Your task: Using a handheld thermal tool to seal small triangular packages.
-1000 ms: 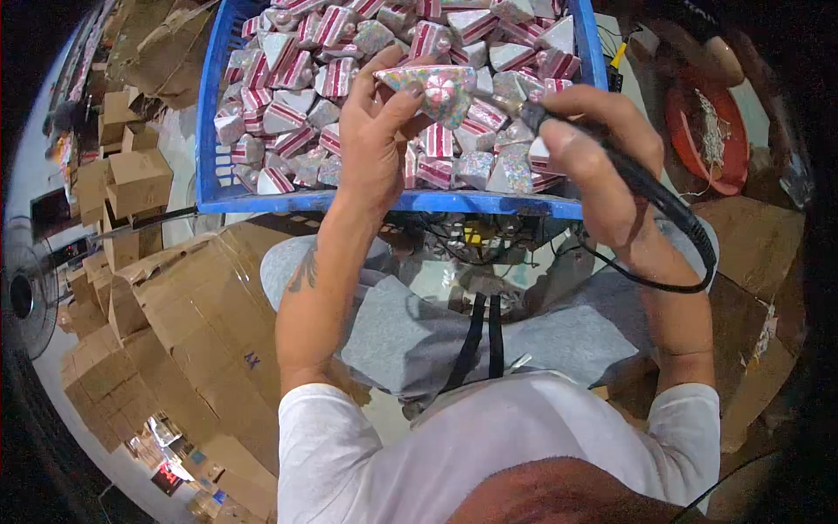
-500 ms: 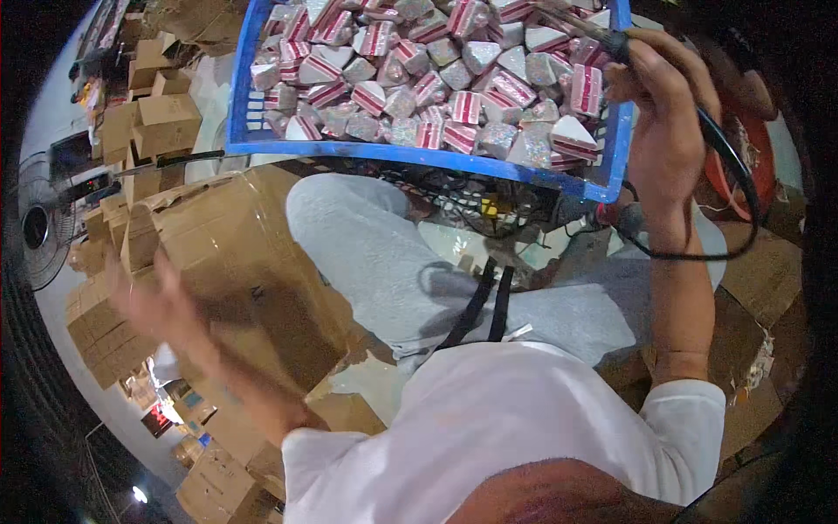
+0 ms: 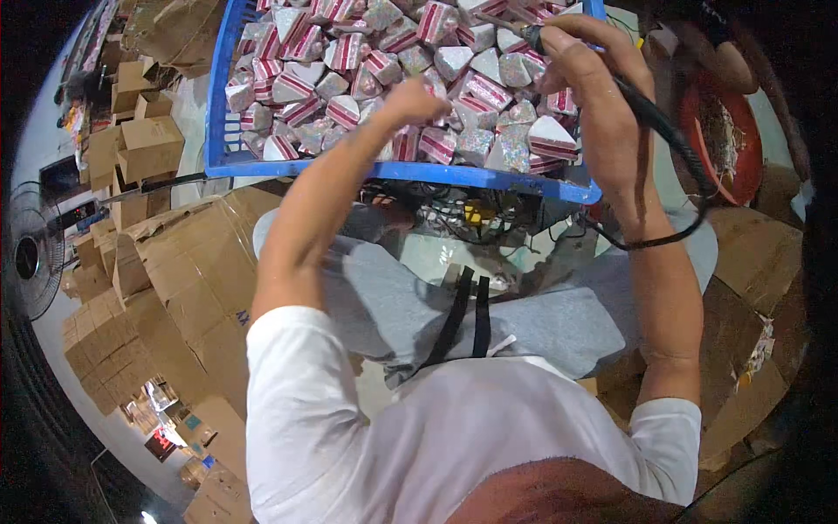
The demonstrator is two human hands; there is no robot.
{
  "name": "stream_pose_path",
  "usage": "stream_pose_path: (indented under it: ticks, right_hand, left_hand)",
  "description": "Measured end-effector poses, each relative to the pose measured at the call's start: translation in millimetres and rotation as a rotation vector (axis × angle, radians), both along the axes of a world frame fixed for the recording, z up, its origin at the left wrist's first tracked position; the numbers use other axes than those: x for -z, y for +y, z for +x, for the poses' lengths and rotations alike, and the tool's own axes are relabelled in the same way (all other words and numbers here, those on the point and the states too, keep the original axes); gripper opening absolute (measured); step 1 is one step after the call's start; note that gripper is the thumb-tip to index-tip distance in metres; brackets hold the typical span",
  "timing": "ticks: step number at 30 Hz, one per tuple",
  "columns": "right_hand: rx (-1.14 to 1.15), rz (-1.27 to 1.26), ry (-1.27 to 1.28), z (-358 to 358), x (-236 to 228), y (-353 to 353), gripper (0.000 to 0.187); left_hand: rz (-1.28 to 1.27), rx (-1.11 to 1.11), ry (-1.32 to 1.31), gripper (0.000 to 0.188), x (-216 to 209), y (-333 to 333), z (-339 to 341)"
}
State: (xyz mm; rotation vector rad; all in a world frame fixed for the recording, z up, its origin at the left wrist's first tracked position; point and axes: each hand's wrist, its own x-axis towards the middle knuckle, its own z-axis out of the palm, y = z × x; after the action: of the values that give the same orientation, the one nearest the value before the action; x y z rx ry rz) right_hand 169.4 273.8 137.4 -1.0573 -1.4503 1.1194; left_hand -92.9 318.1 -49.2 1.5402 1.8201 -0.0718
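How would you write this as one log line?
left hand: at pink-white wedges, grip unclear | right hand: holding corded tool | blue crate: holding wedges

Blue crate: bright, lit from above; front rim bowed by fisheye distortion.
Cake-slice wedges: sparkle with tiny glints on glossy faces.
Left hand: blurred, fingers indistinct.
Right hand: looks sharper.
White T-shirt: brightest on the sleeves.
Grey trousers: carry soft shadows.
Fan: dim, soft, stretched near the edge.
Corners: fall to grainy black.
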Motion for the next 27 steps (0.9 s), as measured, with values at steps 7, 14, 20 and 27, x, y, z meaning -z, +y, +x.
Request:
stream_pose_path:
  ticks: [7,14,20,27]
  right_hand:
    - [-0.028,0.266,-0.063,-32,33,6,0.038]
    - [-0.256,0.237,-0.109,-48,63,-2,0.069]
    - [-0.052,-0.138,0.267,-65,54,5,0.055]
    - [0.076,-0.153,0.096,-61,50,10,0.054]
  left_hand:
    - [0.129,-0.793,-1.192,0.032,-135,-19,3]
    - [-0.088,-0.635,-1.561,0.057,-149,-56,47]
    - [0.29,-0.527,-1.595,0.068,-142,-68,66]
    - [0.362,-0.272,-1.11,0.053,-146,-71,67]
